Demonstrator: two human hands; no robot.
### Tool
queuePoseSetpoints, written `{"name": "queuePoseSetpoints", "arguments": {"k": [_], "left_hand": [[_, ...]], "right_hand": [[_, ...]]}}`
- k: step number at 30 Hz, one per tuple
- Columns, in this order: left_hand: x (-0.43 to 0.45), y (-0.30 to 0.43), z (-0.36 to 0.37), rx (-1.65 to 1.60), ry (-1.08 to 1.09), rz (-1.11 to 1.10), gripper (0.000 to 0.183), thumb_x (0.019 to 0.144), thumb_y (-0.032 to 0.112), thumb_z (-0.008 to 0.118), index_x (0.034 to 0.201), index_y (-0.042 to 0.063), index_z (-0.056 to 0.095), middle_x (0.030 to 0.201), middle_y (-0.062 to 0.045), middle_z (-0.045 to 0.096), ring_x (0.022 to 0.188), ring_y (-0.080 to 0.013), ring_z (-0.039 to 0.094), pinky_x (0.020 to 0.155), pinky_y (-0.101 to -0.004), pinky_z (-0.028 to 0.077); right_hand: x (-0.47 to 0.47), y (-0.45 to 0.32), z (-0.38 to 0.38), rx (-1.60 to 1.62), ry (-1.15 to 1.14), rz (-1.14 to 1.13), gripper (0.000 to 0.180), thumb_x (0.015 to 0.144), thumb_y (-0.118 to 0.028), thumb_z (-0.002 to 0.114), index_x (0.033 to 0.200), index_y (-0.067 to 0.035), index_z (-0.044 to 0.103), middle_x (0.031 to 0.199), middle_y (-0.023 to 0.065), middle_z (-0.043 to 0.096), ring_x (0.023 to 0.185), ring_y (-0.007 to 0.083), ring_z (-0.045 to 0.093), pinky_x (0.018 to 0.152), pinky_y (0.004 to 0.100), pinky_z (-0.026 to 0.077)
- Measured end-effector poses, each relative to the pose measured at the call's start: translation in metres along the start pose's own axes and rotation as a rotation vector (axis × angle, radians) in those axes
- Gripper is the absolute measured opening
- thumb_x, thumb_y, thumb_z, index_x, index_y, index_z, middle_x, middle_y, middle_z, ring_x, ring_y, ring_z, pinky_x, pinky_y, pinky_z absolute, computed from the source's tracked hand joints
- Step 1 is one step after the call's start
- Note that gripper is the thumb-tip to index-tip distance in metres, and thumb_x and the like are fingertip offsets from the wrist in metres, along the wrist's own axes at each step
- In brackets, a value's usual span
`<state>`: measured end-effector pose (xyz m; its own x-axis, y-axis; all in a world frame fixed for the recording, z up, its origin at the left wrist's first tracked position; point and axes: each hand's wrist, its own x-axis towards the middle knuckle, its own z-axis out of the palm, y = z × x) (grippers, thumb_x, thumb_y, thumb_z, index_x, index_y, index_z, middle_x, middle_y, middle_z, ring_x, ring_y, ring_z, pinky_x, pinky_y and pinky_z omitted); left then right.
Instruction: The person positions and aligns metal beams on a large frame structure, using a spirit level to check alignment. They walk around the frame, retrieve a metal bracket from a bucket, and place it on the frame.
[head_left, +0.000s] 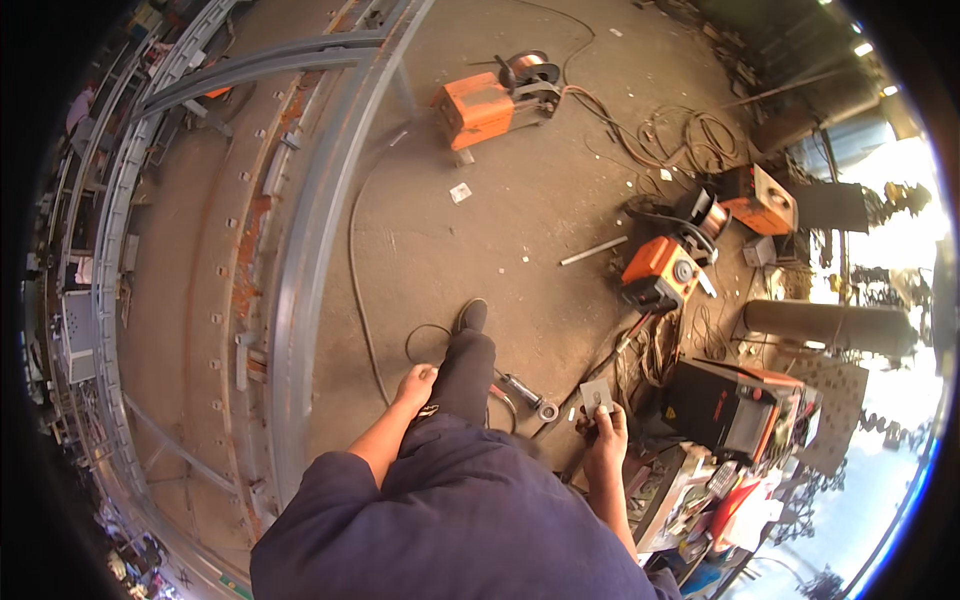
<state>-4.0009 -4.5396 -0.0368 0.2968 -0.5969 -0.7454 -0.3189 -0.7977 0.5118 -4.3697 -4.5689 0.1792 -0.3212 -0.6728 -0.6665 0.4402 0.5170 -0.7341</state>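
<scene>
My right hand (606, 439) holds a small flat grey plate (596, 395) with a slot or hole in it, thumb on its face, out to the right of my body. My left hand (417, 387) hangs by my left thigh with its fingers curled; whether anything is inside them cannot be made out. On the floor between my leg and the plate lies an angle grinder (531, 396) with a cord. A dark shoe (472, 316) shows beyond my knee.
Long steel frame beams (300, 277) run along the left. Orange wire feeders (476, 111) (660, 270) with copper wire spools, coiled cables (709, 139) and a metal bar (593, 250) lie ahead and right. A welding machine (720, 409), a gas cylinder (825, 326) and a cluttered bench (660, 506) stand at right.
</scene>
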Motion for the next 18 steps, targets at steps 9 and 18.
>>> {"name": "queuePoseSetpoints", "arguments": {"k": [9,18], "left_hand": [[0.086,0.231,-0.075,-0.268,0.286,0.193,0.048,0.102,0.033,0.065,0.136,0.000,0.060,0.130,-0.019,0.069,0.121,-0.0275,0.066,0.101,-0.0383,0.052],[0.146,0.331,-0.054,-0.343,0.526,-0.175,0.054,0.101,0.038,0.063,0.138,-0.001,0.059,0.133,-0.020,0.066,0.124,-0.0309,0.064,0.105,-0.0394,0.049]], "right_hand": [[0.162,-0.144,0.149,-0.043,-0.088,0.081,0.011,0.103,-0.015,0.061,0.113,-0.013,0.058,0.082,-0.0014,0.058,0.072,0.0124,0.061,0.071,0.0316,0.056],[0.406,-0.252,0.277,-0.082,-0.353,0.144,0.007,0.104,-0.016,0.059,0.108,-0.010,0.059,0.091,0.0020,0.066,0.074,0.0137,0.063,0.073,0.0311,0.055]]}}
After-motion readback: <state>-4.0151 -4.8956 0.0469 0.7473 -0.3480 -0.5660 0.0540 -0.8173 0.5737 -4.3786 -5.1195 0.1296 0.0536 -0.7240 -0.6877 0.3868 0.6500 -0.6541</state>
